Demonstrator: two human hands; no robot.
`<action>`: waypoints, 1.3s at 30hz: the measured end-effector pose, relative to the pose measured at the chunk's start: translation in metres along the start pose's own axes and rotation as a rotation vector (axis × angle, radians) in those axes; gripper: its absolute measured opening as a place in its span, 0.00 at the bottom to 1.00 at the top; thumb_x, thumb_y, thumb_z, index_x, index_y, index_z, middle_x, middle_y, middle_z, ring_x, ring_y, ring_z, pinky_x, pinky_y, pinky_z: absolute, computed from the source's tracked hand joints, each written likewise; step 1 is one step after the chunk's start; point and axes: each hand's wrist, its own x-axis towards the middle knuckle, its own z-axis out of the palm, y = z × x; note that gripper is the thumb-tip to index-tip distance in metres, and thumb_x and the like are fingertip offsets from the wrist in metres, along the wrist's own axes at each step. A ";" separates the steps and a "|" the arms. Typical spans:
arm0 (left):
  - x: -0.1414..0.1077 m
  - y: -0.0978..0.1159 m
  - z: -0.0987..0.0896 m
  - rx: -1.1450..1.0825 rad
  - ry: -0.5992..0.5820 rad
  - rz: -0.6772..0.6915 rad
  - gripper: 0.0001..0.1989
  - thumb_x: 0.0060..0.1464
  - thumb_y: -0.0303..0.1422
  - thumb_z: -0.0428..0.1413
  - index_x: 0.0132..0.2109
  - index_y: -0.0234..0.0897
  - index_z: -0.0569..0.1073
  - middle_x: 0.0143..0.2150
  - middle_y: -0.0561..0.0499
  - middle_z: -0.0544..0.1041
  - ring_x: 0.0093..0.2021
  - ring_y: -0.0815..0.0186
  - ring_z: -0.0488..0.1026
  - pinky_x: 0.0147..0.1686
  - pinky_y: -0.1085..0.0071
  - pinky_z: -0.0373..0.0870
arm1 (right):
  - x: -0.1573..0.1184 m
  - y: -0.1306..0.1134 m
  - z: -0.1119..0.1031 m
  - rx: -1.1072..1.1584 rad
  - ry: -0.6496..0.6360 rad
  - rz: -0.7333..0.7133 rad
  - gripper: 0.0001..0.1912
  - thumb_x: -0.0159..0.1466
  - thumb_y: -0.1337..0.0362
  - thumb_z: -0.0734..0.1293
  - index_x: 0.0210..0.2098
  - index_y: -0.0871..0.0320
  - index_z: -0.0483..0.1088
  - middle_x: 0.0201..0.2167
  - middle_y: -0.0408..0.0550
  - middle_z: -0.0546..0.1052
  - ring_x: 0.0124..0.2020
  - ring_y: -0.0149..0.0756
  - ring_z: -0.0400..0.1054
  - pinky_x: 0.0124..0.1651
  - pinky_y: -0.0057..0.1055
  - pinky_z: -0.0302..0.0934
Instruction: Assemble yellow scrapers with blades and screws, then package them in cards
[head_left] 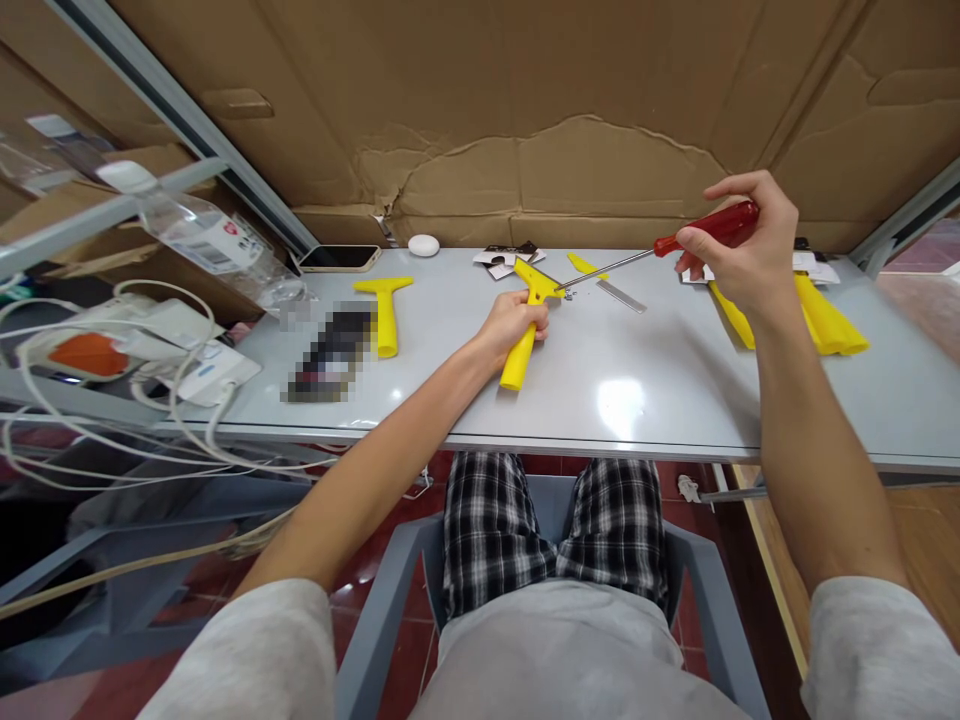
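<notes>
In the head view, the left hand is closed around the handle of a yellow T-shaped tool, which stands out over the middle of the grey table, its wide head toward the far edge. The right hand grips the red handle of a screwdriver, raised above the table's far right part, its shaft sloping down leftward to the tool's head; whether the tip sits in a screw is hard to tell. Small dark bits lie just beside that tip. To their right are a thin metal strip and a flat yellow piece. A second yellow tool lies toward the left end, other yellow pieces toward the right. Near the far left corner rests a phone, with a white oval object by the far edge.
</notes>
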 end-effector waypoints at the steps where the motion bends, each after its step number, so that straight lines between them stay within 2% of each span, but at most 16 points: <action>1: 0.000 0.000 0.000 -0.001 0.001 -0.001 0.15 0.37 0.15 0.60 0.33 0.36 0.70 0.30 0.53 0.71 0.24 0.74 0.63 0.21 0.76 0.59 | -0.001 -0.003 0.000 0.009 -0.006 -0.001 0.38 0.55 0.34 0.85 0.51 0.44 0.69 0.32 0.41 0.76 0.25 0.43 0.78 0.21 0.40 0.68; 3: 0.000 0.000 0.000 0.000 0.000 0.005 0.15 0.38 0.15 0.60 0.32 0.36 0.70 0.30 0.53 0.71 0.24 0.74 0.63 0.21 0.75 0.59 | -0.003 -0.009 0.002 0.047 -0.018 -0.012 0.36 0.57 0.36 0.85 0.52 0.43 0.68 0.42 0.44 0.79 0.28 0.41 0.79 0.20 0.38 0.68; 5: 0.000 0.000 0.000 0.005 -0.002 0.014 0.13 0.38 0.16 0.59 0.31 0.35 0.70 0.30 0.53 0.71 0.24 0.74 0.62 0.21 0.75 0.58 | -0.004 -0.016 0.003 0.088 -0.031 -0.021 0.37 0.56 0.40 0.86 0.53 0.42 0.68 0.48 0.44 0.78 0.29 0.39 0.79 0.19 0.37 0.70; 10: 0.001 -0.001 -0.001 0.009 0.002 0.010 0.14 0.37 0.16 0.60 0.31 0.36 0.70 0.30 0.53 0.70 0.24 0.74 0.63 0.21 0.75 0.58 | -0.004 -0.017 0.003 0.086 -0.043 0.011 0.35 0.56 0.44 0.87 0.53 0.43 0.68 0.44 0.44 0.80 0.29 0.41 0.80 0.19 0.38 0.70; 16: 0.000 -0.001 -0.001 0.009 0.006 0.004 0.16 0.37 0.15 0.59 0.32 0.37 0.68 0.30 0.53 0.71 0.25 0.74 0.64 0.22 0.75 0.59 | 0.000 -0.003 0.001 0.008 -0.007 0.009 0.43 0.50 0.31 0.86 0.52 0.44 0.68 0.39 0.46 0.82 0.25 0.43 0.78 0.20 0.38 0.65; 23: 0.000 0.000 0.001 0.012 0.036 -0.006 0.17 0.38 0.14 0.60 0.33 0.37 0.68 0.30 0.54 0.71 0.24 0.73 0.65 0.22 0.74 0.59 | -0.001 0.007 0.008 -0.026 0.043 0.052 0.43 0.49 0.24 0.82 0.48 0.44 0.68 0.31 0.43 0.78 0.20 0.44 0.74 0.19 0.42 0.65; 26: 0.001 -0.001 0.001 0.010 0.048 -0.003 0.16 0.38 0.14 0.60 0.33 0.37 0.69 0.29 0.54 0.71 0.24 0.74 0.64 0.23 0.75 0.60 | -0.004 0.022 0.010 -0.024 0.054 0.114 0.39 0.54 0.27 0.81 0.50 0.41 0.67 0.34 0.43 0.80 0.21 0.45 0.75 0.20 0.47 0.69; 29: 0.002 -0.002 -0.001 0.011 0.053 0.005 0.14 0.39 0.16 0.60 0.33 0.36 0.70 0.29 0.54 0.70 0.24 0.73 0.64 0.22 0.75 0.60 | -0.005 0.030 0.009 -0.021 0.023 0.116 0.35 0.60 0.31 0.80 0.54 0.39 0.66 0.40 0.46 0.81 0.28 0.49 0.79 0.24 0.53 0.75; 31: 0.003 -0.002 -0.001 0.013 0.051 0.011 0.14 0.40 0.16 0.60 0.32 0.36 0.70 0.28 0.54 0.70 0.24 0.73 0.64 0.22 0.75 0.60 | -0.004 0.026 0.006 -0.004 -0.004 0.081 0.35 0.60 0.35 0.81 0.55 0.39 0.66 0.47 0.48 0.82 0.34 0.52 0.81 0.26 0.55 0.77; 34: 0.003 -0.003 -0.001 0.022 0.040 0.019 0.14 0.38 0.17 0.60 0.32 0.37 0.70 0.28 0.53 0.70 0.24 0.73 0.64 0.22 0.74 0.60 | -0.001 0.011 0.002 0.049 -0.031 0.014 0.39 0.55 0.39 0.86 0.56 0.39 0.67 0.55 0.49 0.79 0.38 0.50 0.82 0.25 0.51 0.78; 36: 0.003 -0.004 -0.001 0.037 0.035 0.024 0.13 0.38 0.17 0.61 0.31 0.37 0.70 0.27 0.53 0.70 0.24 0.73 0.63 0.22 0.74 0.60 | 0.000 0.001 0.000 0.076 -0.048 -0.004 0.40 0.53 0.40 0.88 0.55 0.40 0.67 0.51 0.48 0.80 0.35 0.48 0.81 0.24 0.48 0.77; 39: 0.003 -0.004 -0.001 0.057 0.033 0.034 0.13 0.37 0.18 0.61 0.30 0.37 0.69 0.27 0.53 0.69 0.25 0.72 0.63 0.22 0.74 0.59 | -0.001 -0.007 -0.001 0.076 -0.089 0.006 0.38 0.56 0.41 0.87 0.55 0.40 0.68 0.46 0.48 0.83 0.33 0.48 0.80 0.28 0.52 0.78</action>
